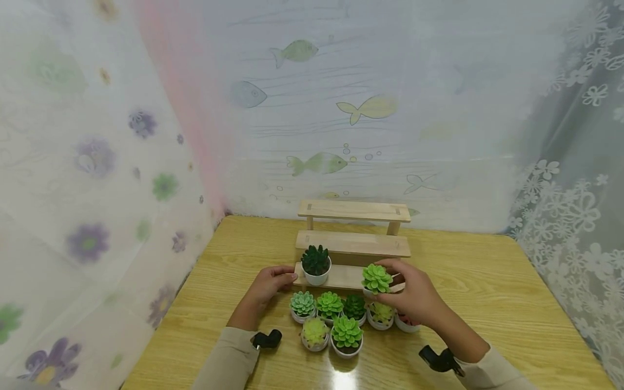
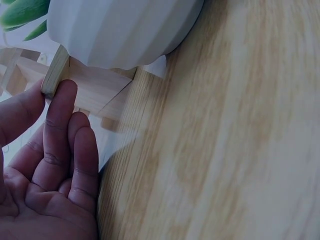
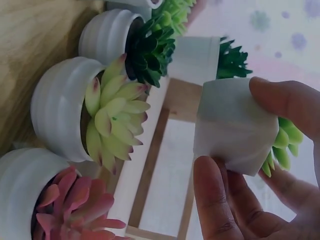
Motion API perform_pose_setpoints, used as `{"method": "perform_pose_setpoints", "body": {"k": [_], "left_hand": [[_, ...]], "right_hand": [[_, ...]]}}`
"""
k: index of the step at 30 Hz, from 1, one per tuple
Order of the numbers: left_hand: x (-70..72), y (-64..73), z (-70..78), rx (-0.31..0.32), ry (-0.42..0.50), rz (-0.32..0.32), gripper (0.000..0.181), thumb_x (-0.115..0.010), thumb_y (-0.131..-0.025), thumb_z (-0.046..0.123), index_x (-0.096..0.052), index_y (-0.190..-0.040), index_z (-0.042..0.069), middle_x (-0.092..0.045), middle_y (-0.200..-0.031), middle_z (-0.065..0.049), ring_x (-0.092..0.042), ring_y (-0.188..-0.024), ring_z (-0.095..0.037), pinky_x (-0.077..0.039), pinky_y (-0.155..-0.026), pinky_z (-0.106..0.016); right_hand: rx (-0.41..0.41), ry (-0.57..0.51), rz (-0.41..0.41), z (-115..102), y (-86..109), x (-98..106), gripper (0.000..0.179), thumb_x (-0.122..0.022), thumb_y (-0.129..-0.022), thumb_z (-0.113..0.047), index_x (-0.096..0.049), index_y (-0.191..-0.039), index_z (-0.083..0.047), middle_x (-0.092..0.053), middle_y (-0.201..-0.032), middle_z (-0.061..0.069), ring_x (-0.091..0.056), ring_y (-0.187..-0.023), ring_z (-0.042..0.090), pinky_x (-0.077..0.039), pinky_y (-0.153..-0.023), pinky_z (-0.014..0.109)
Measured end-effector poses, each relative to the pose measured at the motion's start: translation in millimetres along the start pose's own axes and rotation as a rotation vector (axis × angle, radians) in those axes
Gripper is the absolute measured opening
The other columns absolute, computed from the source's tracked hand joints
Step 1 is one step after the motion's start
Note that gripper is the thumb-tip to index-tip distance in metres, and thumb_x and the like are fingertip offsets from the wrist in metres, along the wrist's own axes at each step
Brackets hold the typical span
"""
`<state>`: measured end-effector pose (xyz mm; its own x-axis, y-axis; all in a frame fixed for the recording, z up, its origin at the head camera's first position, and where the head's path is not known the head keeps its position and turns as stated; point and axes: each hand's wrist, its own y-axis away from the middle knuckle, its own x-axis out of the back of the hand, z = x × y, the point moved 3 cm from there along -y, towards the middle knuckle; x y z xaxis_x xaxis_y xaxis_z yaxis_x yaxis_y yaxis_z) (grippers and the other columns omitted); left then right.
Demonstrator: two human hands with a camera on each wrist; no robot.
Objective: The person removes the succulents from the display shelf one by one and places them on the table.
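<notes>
My right hand (image 1: 416, 290) holds a bright green potted succulent (image 1: 377, 278) at the right part of the lowest shelf. In the right wrist view, thumb and fingers grip its white pot (image 3: 235, 125); whether its base touches the shelf I cannot tell. At the other end, my left hand (image 1: 265, 288) pinches the edge of the three-tier wooden stand (image 1: 343, 275). The left wrist view shows thumb and fingertip on that board end (image 2: 56, 72). On the same shelf, at the left, stands a dark green succulent (image 1: 316, 264) in a white pot.
In front of the stand, several potted succulents crowd the wooden table (image 1: 487, 303), among them a pale yellow-green one (image 1: 314, 331), a bright green one (image 1: 346, 333) and a red one (image 3: 70, 205) partly behind my right hand. Patterned curtains (image 1: 380, 59) hang behind and at both sides.
</notes>
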<state>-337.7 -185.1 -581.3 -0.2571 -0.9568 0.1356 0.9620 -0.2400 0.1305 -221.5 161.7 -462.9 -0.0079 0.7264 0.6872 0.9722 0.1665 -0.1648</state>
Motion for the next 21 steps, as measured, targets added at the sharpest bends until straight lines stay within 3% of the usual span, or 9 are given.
{"method": "perform_pose_setpoints", "body": {"k": [6, 13, 21], "left_hand": [[0.4, -1.0, -1.6, 0.006, -0.002, -0.002, 0.04, -0.075, -0.097, 0.026, -0.071, -0.131, 0.004, -0.075, -0.11, -0.007, -0.07, -0.095, -0.02, -0.057, -0.088, -0.037], [0.5, -1.9, -2.8, 0.0, -0.002, 0.0, 0.039, -0.075, -0.097, 0.026, -0.072, -0.129, 0.004, -0.075, -0.11, -0.008, -0.071, -0.094, -0.02, -0.057, -0.086, -0.036], [0.0, -2.1, -1.7, 0.007, 0.008, 0.006, 0.039, -0.075, -0.097, 0.024, -0.071, -0.129, 0.003, -0.075, -0.107, -0.007, -0.071, -0.093, -0.021, -0.057, -0.086, -0.037]], "right_hand": [[-0.004, -0.014, -0.012, -4, 9.3, 3, 0.062, -0.092, -0.079, -0.033, -0.063, -0.134, -0.031, -0.067, -0.126, 0.013, -0.07, -0.104, 0.027, -0.06, -0.072, 0.033], [0.027, -0.039, -0.058, -3, 19.7, 2, 0.061, -0.092, -0.079, -0.025, -0.062, -0.132, -0.032, -0.069, -0.114, 0.005, -0.071, -0.095, 0.019, -0.059, -0.071, 0.025], [0.11, -0.054, -0.127, 1, 29.3, 3, 0.058, -0.089, -0.08, -0.012, -0.059, -0.128, -0.027, -0.065, -0.115, -0.001, -0.069, -0.094, 0.014, -0.062, -0.074, 0.034]]}}
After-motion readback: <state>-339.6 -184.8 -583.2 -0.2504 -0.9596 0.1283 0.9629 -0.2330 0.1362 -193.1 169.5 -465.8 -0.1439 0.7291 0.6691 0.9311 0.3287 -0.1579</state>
